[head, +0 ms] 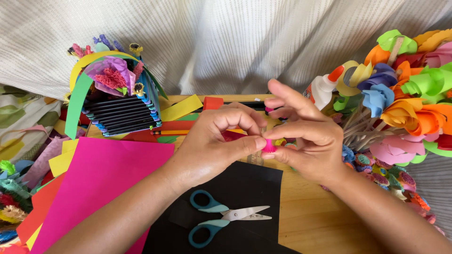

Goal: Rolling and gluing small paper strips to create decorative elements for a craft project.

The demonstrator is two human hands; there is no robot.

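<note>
My left hand and my right hand meet above the wooden table. Between their thumbs and forefingers they pinch a small pink fringed paper roll. Below the hands a black paper sheet lies flat, with teal-handled scissors resting shut on it.
A stack of pink, yellow and orange paper sheets lies at the left. A paper basket with paper flowers stands at the back left. A bouquet of colourful paper flowers and a white glue bottle fill the right. A white curtain hangs behind.
</note>
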